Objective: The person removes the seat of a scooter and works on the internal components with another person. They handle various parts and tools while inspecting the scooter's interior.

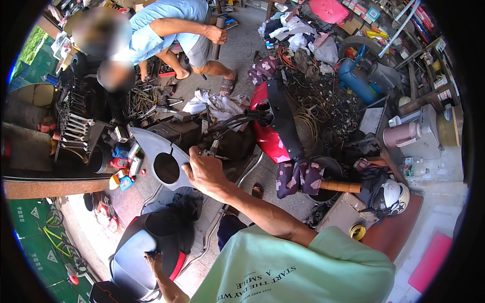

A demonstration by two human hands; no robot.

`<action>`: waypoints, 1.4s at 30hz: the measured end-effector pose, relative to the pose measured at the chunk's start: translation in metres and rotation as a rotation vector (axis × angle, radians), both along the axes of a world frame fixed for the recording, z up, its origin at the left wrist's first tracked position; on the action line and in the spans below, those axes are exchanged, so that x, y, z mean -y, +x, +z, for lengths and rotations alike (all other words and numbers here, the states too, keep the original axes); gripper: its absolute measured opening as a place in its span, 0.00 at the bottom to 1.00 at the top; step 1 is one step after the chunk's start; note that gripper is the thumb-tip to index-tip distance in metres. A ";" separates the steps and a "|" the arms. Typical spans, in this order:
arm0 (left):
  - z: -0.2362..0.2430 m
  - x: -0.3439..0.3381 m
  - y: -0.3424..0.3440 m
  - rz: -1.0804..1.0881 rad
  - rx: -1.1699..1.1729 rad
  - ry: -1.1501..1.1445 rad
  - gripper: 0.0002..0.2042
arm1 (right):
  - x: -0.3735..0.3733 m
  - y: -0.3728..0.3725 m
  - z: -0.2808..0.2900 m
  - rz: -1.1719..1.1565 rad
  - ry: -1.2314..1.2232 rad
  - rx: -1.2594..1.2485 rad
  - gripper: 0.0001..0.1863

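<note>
A motor scooter stands before me, its glossy red front panel (262, 126) and exposed handlebar cables at the far end. My right hand (204, 171) reaches across and is closed at the edge of a flat grey plastic panel (147, 146) with a round hole. The panel stands out over the scooter's footboard (204, 219). Close to the fingers is a small metal bracket (211, 147) on the steering column. My left hand (155, 265) lies at the side of the scooter's dark, shiny seat (134, 260), touching it with fingers apart, partly hidden. Patterned dark covers (298, 179) wrap the handlebar ends.
A co-worker in a blue shirt (156, 17) bends at the far left, one hand on a grey tube (218, 40). A spanner rack (76, 126) and bottles (124, 164) line the left. A blue tank (356, 81) and white helmet (391, 197) are right, near a cardboard box (338, 217).
</note>
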State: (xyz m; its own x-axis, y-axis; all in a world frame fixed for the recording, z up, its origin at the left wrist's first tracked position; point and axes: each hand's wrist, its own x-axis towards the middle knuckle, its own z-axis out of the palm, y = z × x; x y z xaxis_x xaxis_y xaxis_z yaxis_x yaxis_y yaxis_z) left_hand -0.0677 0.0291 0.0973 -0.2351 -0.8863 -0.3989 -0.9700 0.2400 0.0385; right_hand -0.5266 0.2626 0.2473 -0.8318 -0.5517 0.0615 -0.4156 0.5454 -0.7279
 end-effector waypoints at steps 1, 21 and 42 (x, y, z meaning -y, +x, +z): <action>0.002 0.002 0.001 -0.004 0.002 0.005 0.42 | 0.000 0.000 0.000 0.000 -0.004 0.005 0.17; -0.012 -0.005 0.018 -0.065 -0.040 -0.187 0.41 | 0.000 0.000 0.011 -0.013 0.104 0.097 0.22; -0.007 -0.022 -0.005 -0.159 -0.154 -0.314 0.38 | -0.025 0.022 -0.008 -0.173 0.205 -0.372 0.27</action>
State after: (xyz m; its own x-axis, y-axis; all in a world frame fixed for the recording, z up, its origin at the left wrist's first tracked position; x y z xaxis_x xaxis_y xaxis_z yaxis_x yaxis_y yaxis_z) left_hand -0.0731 0.0516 0.0905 -0.4158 -0.9073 -0.0633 -0.9082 0.4105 0.0819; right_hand -0.5050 0.2879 0.2395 -0.8547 -0.4387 0.2775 -0.5185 0.7470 -0.4161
